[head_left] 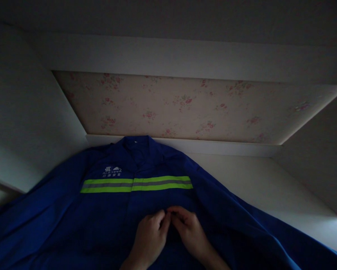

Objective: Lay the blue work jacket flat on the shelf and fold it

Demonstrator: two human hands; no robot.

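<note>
A blue work jacket (pixel 106 210) lies spread flat, collar away from me, with a yellow-green and grey reflective stripe (pixel 134 184) across the chest and a white logo (pixel 112 171) on the left breast. My left hand (pixel 150 234) and my right hand (pixel 189 228) meet at the jacket's front closure below the stripe. Both pinch the fabric there with fingertips touching. What sits between the fingers is too dark to tell.
The jacket lies on a white surface (pixel 258 183) set in a recess. Floral wallpaper (pixel 185 108) covers the back wall, white walls slope in at both sides, and a white beam (pixel 168 56) runs overhead. The light is dim.
</note>
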